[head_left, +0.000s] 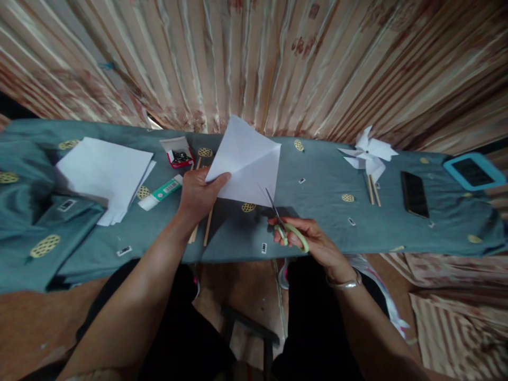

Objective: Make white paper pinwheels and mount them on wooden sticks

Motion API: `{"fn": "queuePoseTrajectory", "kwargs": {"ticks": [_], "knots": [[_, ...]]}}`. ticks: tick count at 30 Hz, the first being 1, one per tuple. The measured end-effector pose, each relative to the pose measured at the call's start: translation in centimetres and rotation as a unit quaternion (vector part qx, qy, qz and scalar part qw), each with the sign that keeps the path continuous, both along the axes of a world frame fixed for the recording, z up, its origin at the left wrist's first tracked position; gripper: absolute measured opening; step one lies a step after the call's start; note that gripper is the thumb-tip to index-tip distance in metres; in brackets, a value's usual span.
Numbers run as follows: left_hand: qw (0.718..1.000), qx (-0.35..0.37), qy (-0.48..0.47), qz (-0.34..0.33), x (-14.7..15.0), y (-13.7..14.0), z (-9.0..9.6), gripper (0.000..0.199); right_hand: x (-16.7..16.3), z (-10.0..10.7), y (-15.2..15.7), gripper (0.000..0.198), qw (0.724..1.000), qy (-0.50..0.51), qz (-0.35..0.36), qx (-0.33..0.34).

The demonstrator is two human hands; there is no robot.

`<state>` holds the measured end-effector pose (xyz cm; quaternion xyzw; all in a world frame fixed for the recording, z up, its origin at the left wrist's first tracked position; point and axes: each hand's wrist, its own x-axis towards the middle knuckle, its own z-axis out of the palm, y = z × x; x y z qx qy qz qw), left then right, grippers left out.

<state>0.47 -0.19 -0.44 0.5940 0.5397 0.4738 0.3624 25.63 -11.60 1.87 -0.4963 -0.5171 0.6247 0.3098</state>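
A white sheet of paper (250,164) with crease lines is raised above the table, pinched at its left corner by my left hand (200,194), thumb on top. My right hand (309,238) is closed round the light green handles of a pair of scissors (282,227). Their blades are parted and point up at the sheet's lower right corner; whether they touch the paper I cannot tell. Thin wooden sticks (208,227) lie partly hidden beneath my left hand and the sheet.
A stack of white paper (105,172) lies at left, near a green and white glue box (162,191) and an open red box of small dark items (180,153). At right are white paper pinwheels (369,151) with sticks, a phone (414,194) and a blue-framed tablet (474,171). A curtain hangs behind.
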Motion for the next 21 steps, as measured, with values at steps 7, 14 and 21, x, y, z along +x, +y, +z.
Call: {"fn": "queuePoseTrajectory", "kwargs": {"ticks": [7,14,21], "knots": [[1.000,-0.003,-0.008,-0.011,0.06,-0.07,0.17,0.025,0.13,-0.06,-0.05,0.063,1.000,0.015,0.003,-0.006],[1.000,-0.001,-0.015,-0.016,0.14,-0.13,0.25,0.024,0.30,-0.24,-0.15,0.060,1.000,0.016,0.001,-0.007],[1.000,0.006,-0.006,-0.024,-0.02,0.02,-0.07,0.025,0.26,-0.37,-0.22,0.058,0.999,0.031,-0.008,-0.019]]}}
